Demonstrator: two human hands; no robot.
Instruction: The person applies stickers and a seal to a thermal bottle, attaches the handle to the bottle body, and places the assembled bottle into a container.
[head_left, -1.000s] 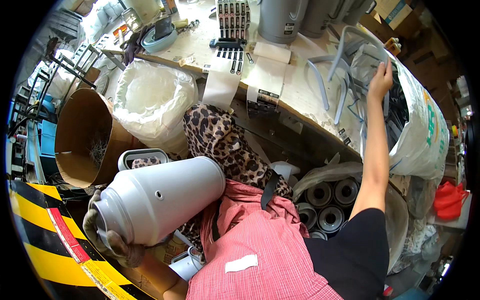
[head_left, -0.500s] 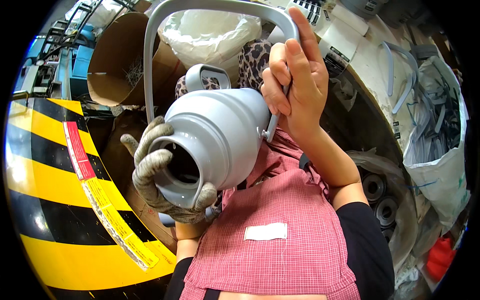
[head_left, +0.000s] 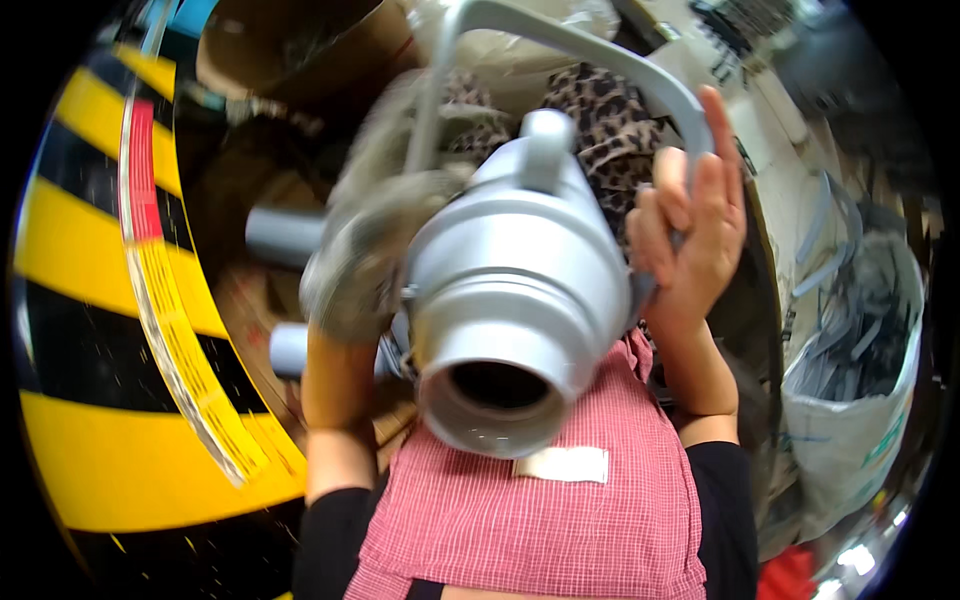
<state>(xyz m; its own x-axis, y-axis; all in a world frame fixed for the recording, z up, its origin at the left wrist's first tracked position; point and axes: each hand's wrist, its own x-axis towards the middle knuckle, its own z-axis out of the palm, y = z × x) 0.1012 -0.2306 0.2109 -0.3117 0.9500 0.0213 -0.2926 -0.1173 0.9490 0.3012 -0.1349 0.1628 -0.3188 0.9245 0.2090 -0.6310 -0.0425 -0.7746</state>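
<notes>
A grey plastic jug body (head_left: 515, 270) is held in front of my chest, its dark round opening tilted toward me. A small loop grip sticks up from its far side. Over it arches a long grey carrying handle (head_left: 590, 48). My bare right hand (head_left: 690, 225) grips that handle's right arm near where it joins the jug, with the index finger stretched upward along it. My left hand (head_left: 365, 235), in a grey knit glove, is beside the jug's left side near the handle's left arm. Motion smears its fingers, so their hold cannot be made out.
Left stands a yellow-and-black striped panel (head_left: 100, 440). Two grey tube-shaped parts (head_left: 290, 350) lie between it and my left arm. A large cardboard drum (head_left: 300, 45) is behind them. On the right, a white sack (head_left: 850, 430) holds grey strips, below a cluttered bench.
The jug's mouth has swung from left to facing me, and the jug now sits farther right. My left hand has left its rim for its left side. My right hand keeps the handle.
</notes>
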